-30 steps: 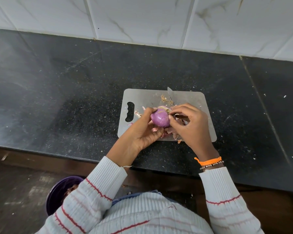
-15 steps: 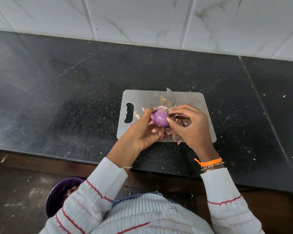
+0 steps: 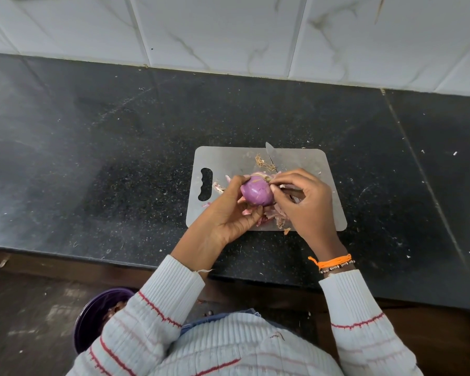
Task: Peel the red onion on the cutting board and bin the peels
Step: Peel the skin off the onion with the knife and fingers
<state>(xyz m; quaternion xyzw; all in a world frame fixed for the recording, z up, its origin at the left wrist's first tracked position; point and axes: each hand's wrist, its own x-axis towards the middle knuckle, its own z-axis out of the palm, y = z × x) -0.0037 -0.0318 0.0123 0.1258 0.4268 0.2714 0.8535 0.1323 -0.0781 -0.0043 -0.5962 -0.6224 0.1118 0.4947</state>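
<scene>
Left hand (image 3: 228, 215) cups the onion (image 3: 256, 191) just above the board (image 3: 228, 158), fingers curled round it. Right hand (image 3: 307, 202) pinches skin at the onion's top. Peels (image 3: 276, 215) piled on the board under both hands; knife (image 3: 269, 153) tip pokes out behind. Purple bin (image 3: 92, 318) on the floor, lower left of the bench (image 3: 92, 158).

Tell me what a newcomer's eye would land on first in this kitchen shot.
First the bright purple red onion, held above the grey cutting board at the counter's near edge: the left hand cups it while the right hand picks at its top. Next, the loose peels piled on the board under the hands, with a knife tip poking out behind them. Down at lower left, a purple bin shows beside the striped sleeve.
</scene>
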